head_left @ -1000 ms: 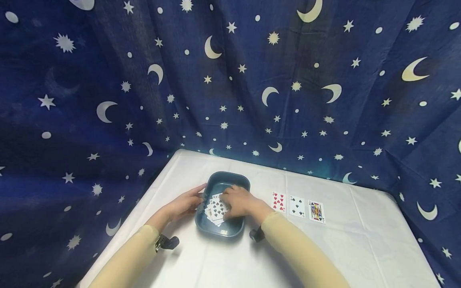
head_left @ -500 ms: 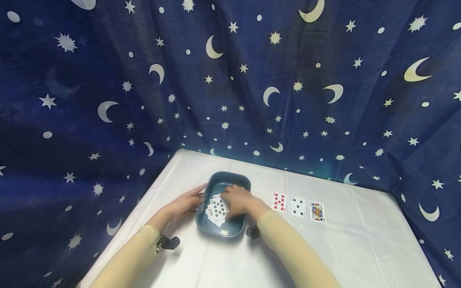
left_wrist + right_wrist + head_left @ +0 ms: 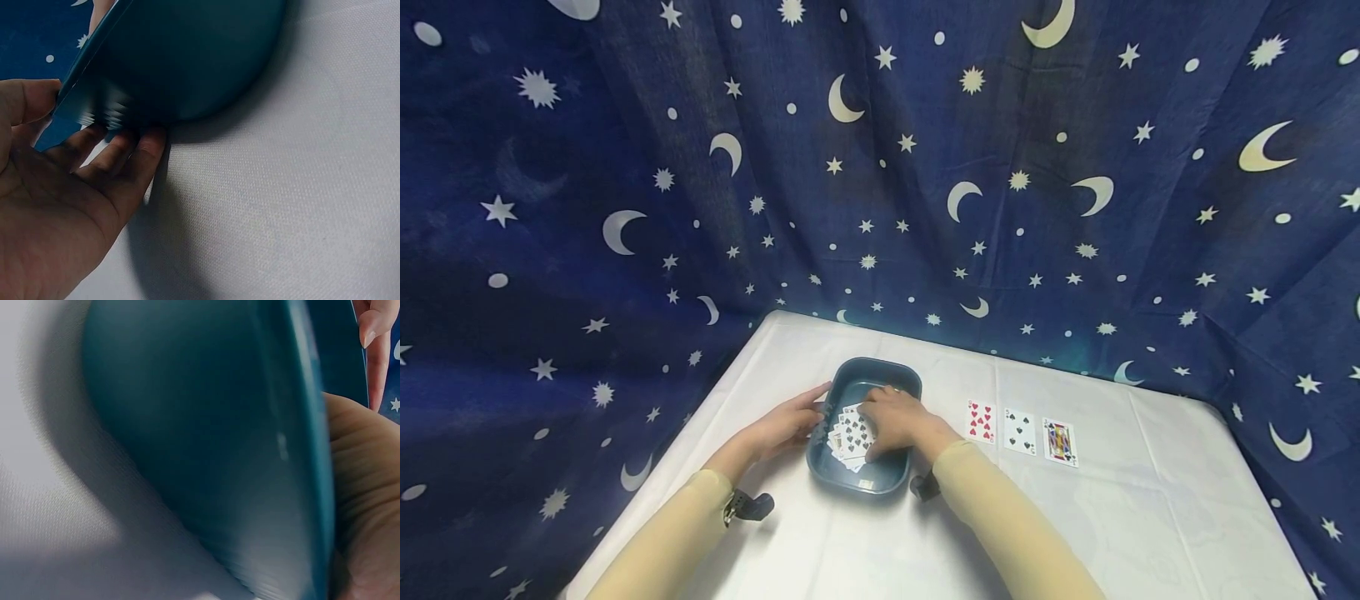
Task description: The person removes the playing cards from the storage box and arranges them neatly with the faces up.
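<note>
Right hand over loose playing cards inside a blue tray

The right hand reaches over the tray's right side, fingers bent down over the face-up playing cards; its fingertips are hidden, so I cannot tell whether they pinch a card. The left hand braces the left side, thumb at the rim and fingertips against the outer wall, spread rather than clamped.

The cards are thin, flat and white, overlapping in an uneven heap on the tray floor, left of the middle. The many-pipped spade card on top has its long axis pointing roughly away from the person. The tray is smooth, slightly glossy and rounded at the corners, longer than wide; its long axis also runs away from the person, the far end leaning a little right.

Only the head view shows the cards. The left wrist view reveals the fingertips under the curved wall; the right wrist view shows mostly the tray's outside.

To the right, a heart card, a five of spades and a court card lie in a row on the woven white tablecloth. Behind hangs a creased navy curtain printed with moons and stars.
</note>
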The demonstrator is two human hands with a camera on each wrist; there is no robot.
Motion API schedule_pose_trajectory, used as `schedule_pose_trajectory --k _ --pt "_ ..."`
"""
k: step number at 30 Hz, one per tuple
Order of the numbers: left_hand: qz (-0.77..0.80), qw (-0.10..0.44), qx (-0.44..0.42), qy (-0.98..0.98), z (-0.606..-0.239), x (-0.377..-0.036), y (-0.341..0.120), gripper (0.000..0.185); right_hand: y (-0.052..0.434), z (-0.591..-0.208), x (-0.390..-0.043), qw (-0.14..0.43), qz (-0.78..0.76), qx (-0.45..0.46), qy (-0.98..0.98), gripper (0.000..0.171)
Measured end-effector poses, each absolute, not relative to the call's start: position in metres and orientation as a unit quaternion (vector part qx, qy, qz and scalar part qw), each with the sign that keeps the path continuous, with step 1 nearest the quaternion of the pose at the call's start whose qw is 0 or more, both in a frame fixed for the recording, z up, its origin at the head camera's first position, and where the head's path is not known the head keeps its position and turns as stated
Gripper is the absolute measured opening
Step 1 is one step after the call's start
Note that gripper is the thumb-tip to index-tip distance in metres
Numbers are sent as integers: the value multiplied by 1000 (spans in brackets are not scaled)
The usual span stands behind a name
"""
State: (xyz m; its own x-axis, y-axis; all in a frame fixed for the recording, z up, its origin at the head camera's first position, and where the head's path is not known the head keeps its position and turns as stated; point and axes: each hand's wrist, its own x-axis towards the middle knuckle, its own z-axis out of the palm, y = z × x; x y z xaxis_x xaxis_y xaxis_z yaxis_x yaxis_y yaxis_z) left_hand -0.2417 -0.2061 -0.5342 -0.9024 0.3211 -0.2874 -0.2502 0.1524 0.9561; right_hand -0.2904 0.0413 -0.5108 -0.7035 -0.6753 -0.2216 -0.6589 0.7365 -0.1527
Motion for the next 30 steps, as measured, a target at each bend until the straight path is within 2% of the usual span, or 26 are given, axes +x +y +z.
schedule_pose_trajectory --k 11,19,23,30 --pt "649 218 22 729 -534 -243 -201 73 47 -511 -290 123 -38 -356 926 93" --pt "646 218 23 732 -534 -242 -202 71 55 -506 -290 104 -105 -363 920 99" --pt "646 217 22 731 -534 -241 -202 71 64 -496 -288 90 -140 -362 917 101" --pt "646 209 13 734 -534 -242 -202 72 103 -470 -291 45 -181 -343 920 94"
